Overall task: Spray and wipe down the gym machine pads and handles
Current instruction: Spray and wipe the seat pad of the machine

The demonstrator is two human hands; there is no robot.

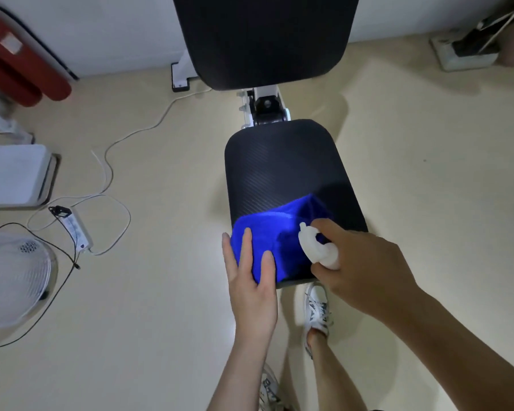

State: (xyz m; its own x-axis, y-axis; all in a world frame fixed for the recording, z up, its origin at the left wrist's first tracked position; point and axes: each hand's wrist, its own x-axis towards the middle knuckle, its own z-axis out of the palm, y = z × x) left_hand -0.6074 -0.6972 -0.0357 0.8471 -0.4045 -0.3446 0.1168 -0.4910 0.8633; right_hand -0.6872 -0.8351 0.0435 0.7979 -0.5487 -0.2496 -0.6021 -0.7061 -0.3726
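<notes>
Head view: a blue cloth [267, 232] is pressed onto the near left of the black seat pad [282, 167] by the left hand [250, 280], fingers straight. A small white spray bottle [318, 247] is gripped by the curled right hand [365, 268] over the pad's near edge. The cloth is judged soft and light, the bottle light and best held round its body. No writing can be read.
</notes>
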